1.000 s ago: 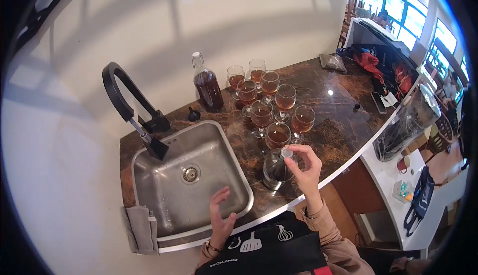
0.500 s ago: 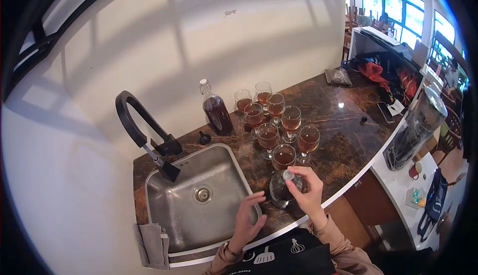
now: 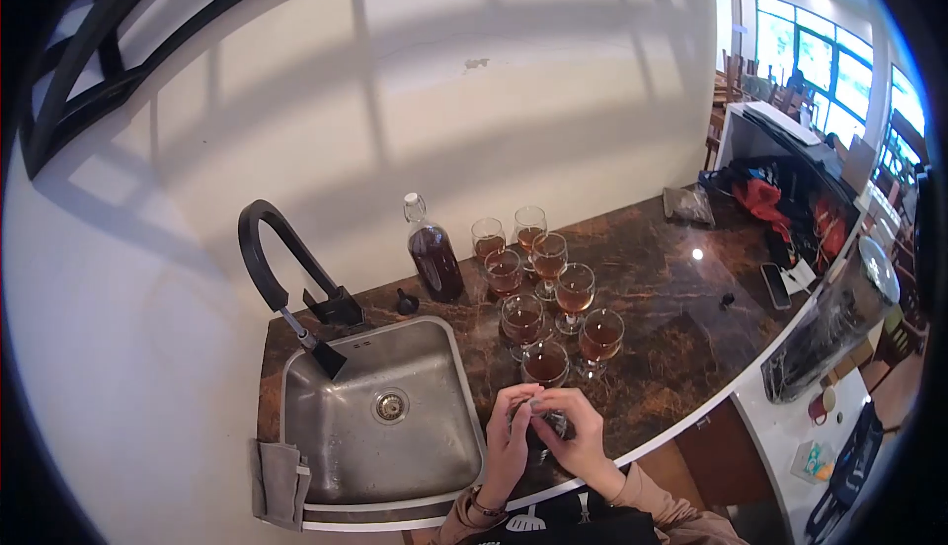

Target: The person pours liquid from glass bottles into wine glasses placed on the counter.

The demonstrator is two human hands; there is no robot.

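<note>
A clear bottle (image 3: 539,446) stands at the counter's front edge, mostly hidden behind my hands. My left hand (image 3: 508,446) and my right hand (image 3: 577,434) meet at its top, fingers closed around the pale stopper (image 3: 536,405). Which finger presses where is hard to make out. Just behind the bottle stands a stemmed glass (image 3: 545,363) of amber-brown drink. Several more such glasses, among them one at the right (image 3: 600,338), are grouped behind it. A tall swing-top bottle (image 3: 434,261) of dark red-brown liquid stands near the wall.
To the left is a steel sink (image 3: 415,466) under a black tap (image 3: 286,249), with a grey cloth (image 3: 278,481) over its front corner. A small black funnel-like piece (image 3: 406,301) lies behind the sink. A phone (image 3: 775,286) and a plastic bag (image 3: 688,205) lie at the right.
My left hand has moved from open beside the bottle up to its top, joining my right hand there. The head view has shifted, so the counter sits lower.
</note>
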